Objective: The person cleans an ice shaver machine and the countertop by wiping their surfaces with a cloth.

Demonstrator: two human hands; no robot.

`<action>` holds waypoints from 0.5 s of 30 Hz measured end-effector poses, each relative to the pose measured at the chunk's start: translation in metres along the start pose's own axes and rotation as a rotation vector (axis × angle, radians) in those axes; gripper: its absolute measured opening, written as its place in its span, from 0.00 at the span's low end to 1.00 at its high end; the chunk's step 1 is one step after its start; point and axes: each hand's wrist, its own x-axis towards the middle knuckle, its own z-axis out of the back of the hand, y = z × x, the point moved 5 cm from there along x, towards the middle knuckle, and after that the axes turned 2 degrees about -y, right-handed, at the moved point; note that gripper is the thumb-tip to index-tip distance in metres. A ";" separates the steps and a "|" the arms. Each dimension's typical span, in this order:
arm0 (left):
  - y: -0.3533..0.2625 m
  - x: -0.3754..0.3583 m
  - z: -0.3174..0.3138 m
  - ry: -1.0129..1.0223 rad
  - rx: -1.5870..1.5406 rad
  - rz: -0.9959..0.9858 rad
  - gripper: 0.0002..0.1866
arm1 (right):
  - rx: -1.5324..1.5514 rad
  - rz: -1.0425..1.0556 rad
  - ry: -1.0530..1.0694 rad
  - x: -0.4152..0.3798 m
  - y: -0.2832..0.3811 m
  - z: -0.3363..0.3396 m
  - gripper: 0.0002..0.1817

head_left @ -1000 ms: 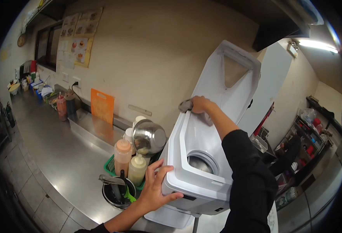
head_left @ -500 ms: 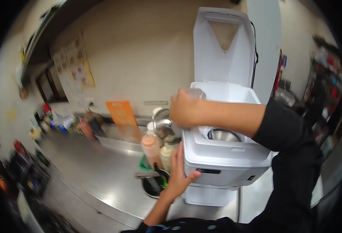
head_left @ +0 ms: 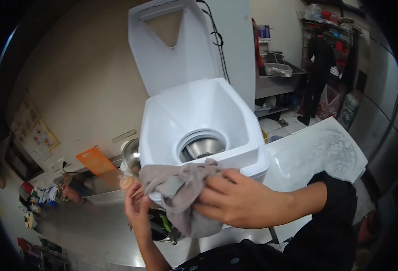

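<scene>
A white machine with its lid raised stands in front of me. Inside its hopper a round opening shows a metal part. A crumpled grey-brown cloth hangs over the machine's near edge. My right hand has its fingers closed on the cloth's right side. At the cloth's left edge is my left hand, its fingers bent and apart, with no clear hold on anything.
An orange board leans on the wall at the left. A metal bowl, a peach-capped bottle and a dark container with green items stand left of the machine. A white chest top lies right. A person stands at far shelves.
The view has turned right and nearer the hopper. My right hand has come back from over the machine to its near edge, where the cloth now shows. My left hand has moved off the machine's side.
</scene>
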 end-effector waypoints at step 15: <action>-0.024 -0.005 -0.078 -0.202 0.016 -0.403 0.34 | 0.424 -1.334 -0.601 -0.231 -0.082 -0.059 0.23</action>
